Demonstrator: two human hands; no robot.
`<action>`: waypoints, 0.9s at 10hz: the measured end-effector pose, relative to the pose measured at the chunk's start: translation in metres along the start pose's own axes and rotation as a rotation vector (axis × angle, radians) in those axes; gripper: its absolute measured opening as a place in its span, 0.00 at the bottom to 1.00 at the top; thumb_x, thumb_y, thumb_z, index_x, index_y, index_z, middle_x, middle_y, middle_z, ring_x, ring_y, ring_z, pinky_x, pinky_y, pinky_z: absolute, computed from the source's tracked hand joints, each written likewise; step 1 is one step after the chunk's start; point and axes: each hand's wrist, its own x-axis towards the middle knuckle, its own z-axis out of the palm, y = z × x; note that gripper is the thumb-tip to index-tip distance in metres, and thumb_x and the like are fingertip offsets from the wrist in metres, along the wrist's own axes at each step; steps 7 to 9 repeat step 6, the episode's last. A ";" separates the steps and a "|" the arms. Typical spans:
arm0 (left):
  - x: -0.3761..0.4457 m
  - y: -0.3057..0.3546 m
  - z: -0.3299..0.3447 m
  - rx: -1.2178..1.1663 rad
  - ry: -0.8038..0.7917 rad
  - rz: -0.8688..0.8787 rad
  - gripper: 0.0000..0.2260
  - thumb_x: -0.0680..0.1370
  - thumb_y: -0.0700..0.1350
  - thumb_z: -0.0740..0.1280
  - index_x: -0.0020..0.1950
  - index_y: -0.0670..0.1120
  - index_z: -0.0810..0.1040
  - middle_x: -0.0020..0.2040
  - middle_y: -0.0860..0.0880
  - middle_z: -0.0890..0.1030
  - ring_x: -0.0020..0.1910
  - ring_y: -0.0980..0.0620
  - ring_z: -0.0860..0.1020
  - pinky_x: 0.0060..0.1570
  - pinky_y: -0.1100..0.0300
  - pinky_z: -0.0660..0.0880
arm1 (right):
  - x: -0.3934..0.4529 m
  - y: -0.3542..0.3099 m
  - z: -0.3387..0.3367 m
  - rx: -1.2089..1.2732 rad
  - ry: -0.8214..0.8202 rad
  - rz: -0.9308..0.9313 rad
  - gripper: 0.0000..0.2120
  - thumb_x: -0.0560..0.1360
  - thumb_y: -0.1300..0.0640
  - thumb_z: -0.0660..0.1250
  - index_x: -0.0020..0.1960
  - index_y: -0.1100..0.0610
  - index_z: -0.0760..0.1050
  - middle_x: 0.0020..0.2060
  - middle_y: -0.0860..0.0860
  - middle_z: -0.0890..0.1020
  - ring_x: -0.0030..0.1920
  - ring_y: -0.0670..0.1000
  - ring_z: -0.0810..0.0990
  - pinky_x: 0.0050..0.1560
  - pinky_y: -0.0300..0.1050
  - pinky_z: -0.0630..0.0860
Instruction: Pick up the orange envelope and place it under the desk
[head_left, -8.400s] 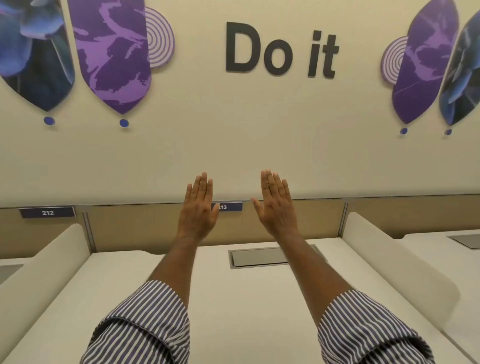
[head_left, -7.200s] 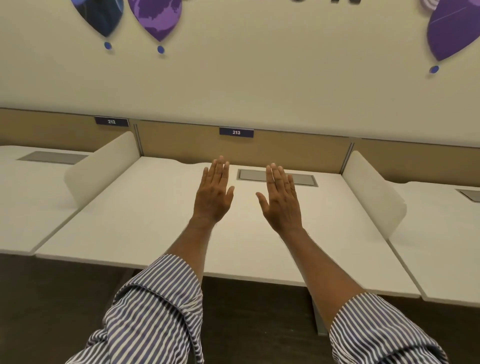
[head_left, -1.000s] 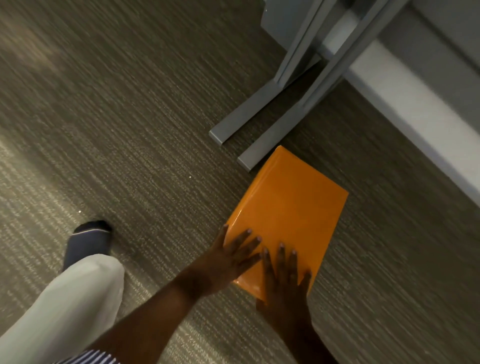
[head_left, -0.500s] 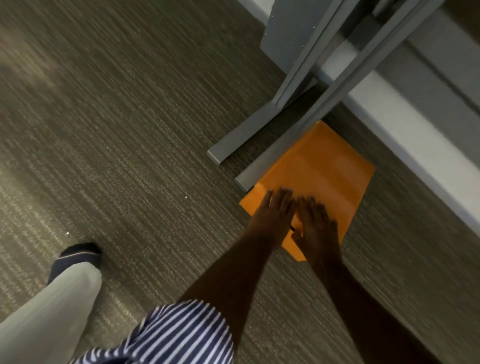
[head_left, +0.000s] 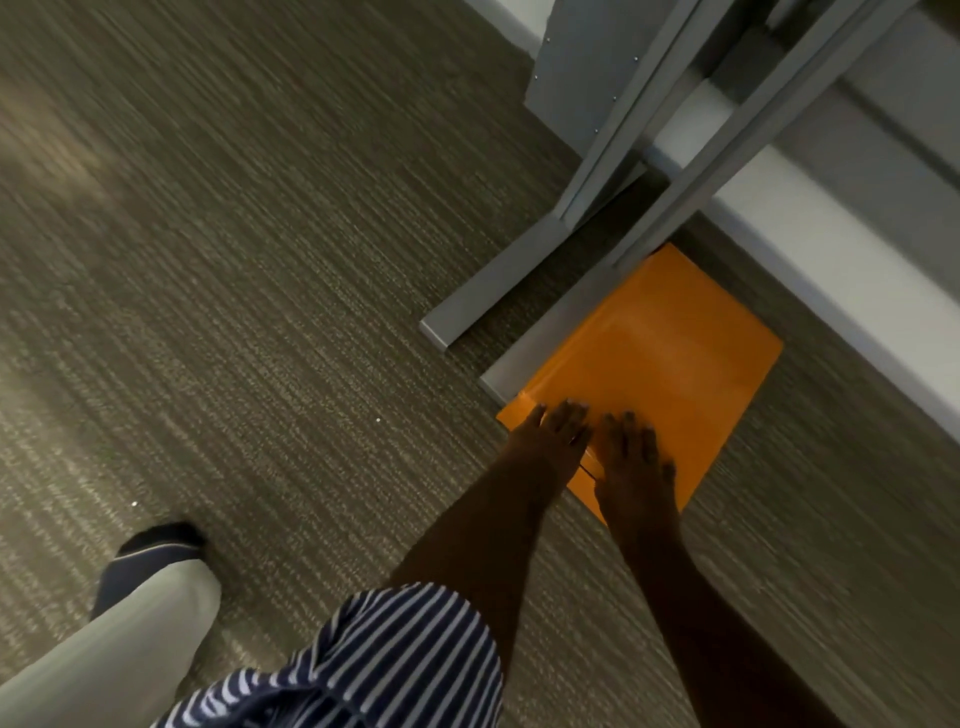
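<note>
Both hands are down flat on the orange envelope (head_left: 660, 358), which lies on the carpet floor (head_left: 234, 260), snug beside the nearer grey desk leg foot (head_left: 550, 332). The left hand (head_left: 553, 434) and right hand (head_left: 636, 462) sit side by side on its near edge, fingers spread and pressing, gripping nothing, more a push than a hold.

Here's the risk: the envelope's left long edge runs right along that metal foot, apparently touching it. A push angled leftward could jam the near corner against the foot, so the envelope buckles or rides up over the metal. That glossy surface looks slick too; palms could skid forward and leave it short. And beyond it, the pale baseboard (head_left: 831, 270) sits near the far corner, so a hard shove could crumple that end.

Its long axis runs from the hands up and away to the right, parallel to the foot, with the far short edge aimed at the baseboard.
</note>
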 end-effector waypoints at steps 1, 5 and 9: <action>0.006 -0.005 0.001 0.080 -0.035 0.025 0.44 0.79 0.51 0.68 0.82 0.42 0.40 0.82 0.40 0.37 0.82 0.40 0.38 0.81 0.43 0.43 | 0.001 0.000 0.000 0.019 -0.017 0.005 0.44 0.80 0.52 0.66 0.81 0.52 0.36 0.82 0.55 0.41 0.81 0.61 0.44 0.74 0.71 0.60; 0.010 -0.011 -0.004 -0.070 0.070 0.076 0.30 0.85 0.53 0.55 0.83 0.44 0.49 0.84 0.41 0.44 0.83 0.42 0.44 0.81 0.43 0.47 | 0.008 0.007 -0.008 0.326 -0.026 0.054 0.48 0.77 0.42 0.67 0.81 0.53 0.37 0.82 0.51 0.44 0.82 0.57 0.42 0.78 0.66 0.52; 0.005 -0.010 -0.009 -0.126 0.131 0.078 0.29 0.85 0.53 0.54 0.82 0.43 0.49 0.84 0.42 0.45 0.83 0.42 0.44 0.81 0.44 0.47 | 0.008 0.003 -0.011 0.397 0.026 0.083 0.46 0.77 0.45 0.67 0.81 0.58 0.41 0.82 0.54 0.48 0.82 0.57 0.46 0.78 0.65 0.53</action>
